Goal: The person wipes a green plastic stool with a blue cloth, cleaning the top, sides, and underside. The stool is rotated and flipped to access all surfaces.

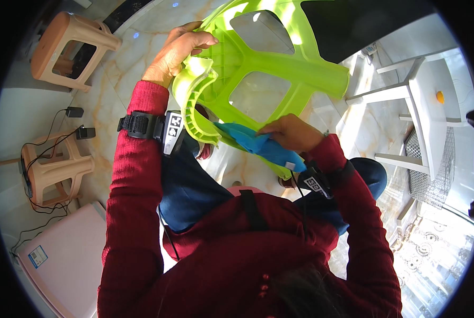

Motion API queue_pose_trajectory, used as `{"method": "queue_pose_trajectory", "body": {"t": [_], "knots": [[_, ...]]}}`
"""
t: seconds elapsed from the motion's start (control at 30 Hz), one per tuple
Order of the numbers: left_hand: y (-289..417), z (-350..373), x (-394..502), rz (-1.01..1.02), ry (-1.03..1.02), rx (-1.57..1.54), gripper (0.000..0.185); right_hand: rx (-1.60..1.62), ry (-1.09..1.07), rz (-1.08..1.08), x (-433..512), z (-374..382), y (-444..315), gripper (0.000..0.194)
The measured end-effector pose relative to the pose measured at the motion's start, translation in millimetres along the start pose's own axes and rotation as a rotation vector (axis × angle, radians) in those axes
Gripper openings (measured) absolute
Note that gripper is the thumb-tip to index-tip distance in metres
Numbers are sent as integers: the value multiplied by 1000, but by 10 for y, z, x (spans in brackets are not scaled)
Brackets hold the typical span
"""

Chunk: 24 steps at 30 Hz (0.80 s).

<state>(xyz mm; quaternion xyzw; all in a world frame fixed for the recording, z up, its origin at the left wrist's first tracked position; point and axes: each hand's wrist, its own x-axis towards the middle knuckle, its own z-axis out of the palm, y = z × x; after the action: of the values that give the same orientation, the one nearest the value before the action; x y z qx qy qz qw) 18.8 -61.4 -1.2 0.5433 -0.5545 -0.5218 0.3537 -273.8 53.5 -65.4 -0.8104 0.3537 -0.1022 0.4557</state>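
Observation:
A lime-green plastic chair [256, 61] is tipped over in front of me, its ribbed underside and open side frames showing. My left hand [183, 45] grips its edge at the upper left, thumb over the rim. Just below that hand a curved, ribbed part of the chair bends toward me. My right hand [294, 133] holds a bunched blue cloth [256, 139] against the chair's lower edge. One end of the cloth, with a small white tag, hangs toward my wrist. The fingers under the cloth are partly hidden.
Beige plastic stools [77, 51] stand at the left, the nearer one with black cables and adapters [85, 133]. A pink-topped box or cabinet [67, 258] is at lower left. A white table [424, 103] stands on the right, beside a wire rack [439, 163]. Marble-patterned tiles [117, 71] cover the floor.

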Motion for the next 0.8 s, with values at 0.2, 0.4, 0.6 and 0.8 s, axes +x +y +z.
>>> {"method": "queue_pose_trajectory", "body": {"t": [0.2,0.4,0.6,0.8], "knots": [[20,24,-63,8,31,-20,64,-203,260,235,-823,-452,-241,31],[92,-4,-144,31,71,-107,26,-199,665,255,-1175,-377,-461,33],[33,-79,-137,58,96,-121,23,-12,404,136,-1200,-28,-705,34],[-3,-132,-83,14,137,-152,26,-129,652,294,-1585,-426,-974,38]]}}
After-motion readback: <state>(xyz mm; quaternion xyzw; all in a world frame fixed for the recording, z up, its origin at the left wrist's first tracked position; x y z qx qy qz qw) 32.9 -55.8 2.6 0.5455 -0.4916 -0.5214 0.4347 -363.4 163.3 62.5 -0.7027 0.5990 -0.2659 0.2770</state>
